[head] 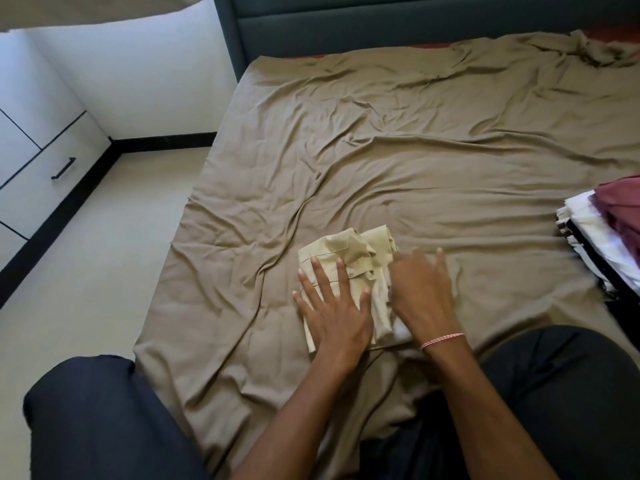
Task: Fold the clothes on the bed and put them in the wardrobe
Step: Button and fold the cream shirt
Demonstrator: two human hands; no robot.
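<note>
My knees in dark trousers (104, 420) fill the bottom of the view, at the edge of the bed's crumpled olive-brown sheet (415, 150). Just beyond them lies the small folded pale-khaki garment (349, 247), near the bed's front edge.

My left hand (332, 313) presses flat on it, fingers (320, 275) straight and spread, gripping nothing. My right hand (422, 292), with a pink-and-white braided bracelet (441, 340) at the wrist, sits on the garment's right edge. It is blurred, but the fingers look extended rather than curled, and I see nothing pinched in them.

I judge this to be the last smoothing of the fold. A stack of folded white, dark and maroon clothes (602, 237) waits at the right edge of the bed, well apart from the garment.

Next, I would slip both hands under the bundle so the layers stay together, then set it squarely on that stack. After that the whole stack still has to go into the wardrobe, probably the white cabinet with a black handle (45, 161) on the left.
</note>
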